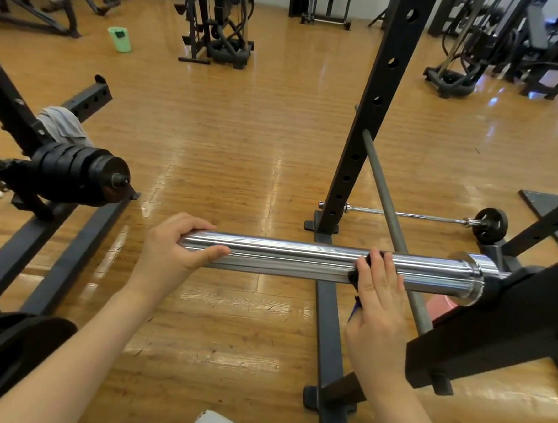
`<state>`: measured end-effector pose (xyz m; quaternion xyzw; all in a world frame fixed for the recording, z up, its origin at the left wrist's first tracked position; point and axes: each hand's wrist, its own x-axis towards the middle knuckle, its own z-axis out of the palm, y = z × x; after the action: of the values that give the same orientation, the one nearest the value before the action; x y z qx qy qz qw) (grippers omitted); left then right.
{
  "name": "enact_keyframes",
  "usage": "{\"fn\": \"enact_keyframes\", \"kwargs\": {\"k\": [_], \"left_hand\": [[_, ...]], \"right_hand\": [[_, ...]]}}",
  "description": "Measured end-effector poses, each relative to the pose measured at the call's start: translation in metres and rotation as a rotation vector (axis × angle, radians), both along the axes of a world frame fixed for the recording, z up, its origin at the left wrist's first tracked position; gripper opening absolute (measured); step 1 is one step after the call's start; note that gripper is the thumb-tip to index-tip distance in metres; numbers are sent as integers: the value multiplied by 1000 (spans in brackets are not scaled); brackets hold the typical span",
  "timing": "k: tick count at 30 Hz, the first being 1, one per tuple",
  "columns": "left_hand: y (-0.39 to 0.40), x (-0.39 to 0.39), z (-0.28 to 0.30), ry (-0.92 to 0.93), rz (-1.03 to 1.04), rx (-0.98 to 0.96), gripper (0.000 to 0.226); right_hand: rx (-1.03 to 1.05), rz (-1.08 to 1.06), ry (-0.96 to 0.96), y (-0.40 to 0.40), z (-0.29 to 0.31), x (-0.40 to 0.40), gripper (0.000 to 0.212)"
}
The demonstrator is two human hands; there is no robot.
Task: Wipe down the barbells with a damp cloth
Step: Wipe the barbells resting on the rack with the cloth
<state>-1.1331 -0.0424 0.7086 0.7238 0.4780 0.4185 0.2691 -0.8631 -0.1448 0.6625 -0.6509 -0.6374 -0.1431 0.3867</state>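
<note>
The chrome barbell sleeve [301,260] lies level across the lower middle of the view, its collar end resting on the black rack [492,325] at the right above the wooden floor [242,143]. The left hand [174,247] reaches in from the lower left on a straight forearm and caps the sleeve's free end, fingers [188,225] curled over the top and thumb lying along the near side. The right hand [380,292] comes up from below, its fingers close together and bent over the bar, pressing a dark cloth [357,275] against the metal.
</note>
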Motion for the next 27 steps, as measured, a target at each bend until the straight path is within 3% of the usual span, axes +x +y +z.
{"fn": "enact_keyframes", "kwargs": {"k": [3,7,10,14,16,21,23,27], "left_hand": [[4,2,2,-12,25,-85,55],[12,2,16,46,6,-298,81],[8,4,17,78,59,-312,64],[-14,8,1,-126,229,-243,44],[-18,10,-5,-131,269,-183,38],[-13,8,-4,-82,282,-199,48],[-12,8,1,-59,279,-250,56],[-8,13,10,-27,331,-343,43]], "right_hand": [[-1,-5,-13,3,3,-1,55],[-26,8,-24,7,14,2,62],[-21,-21,-24,1,12,17,62],[-41,-185,41,-4,9,30,66],[-24,-172,6,-1,7,16,61],[-79,30,-75,-9,3,12,59],[-90,-45,-13,-12,8,26,65],[-82,-187,18,-3,13,13,74]]}}
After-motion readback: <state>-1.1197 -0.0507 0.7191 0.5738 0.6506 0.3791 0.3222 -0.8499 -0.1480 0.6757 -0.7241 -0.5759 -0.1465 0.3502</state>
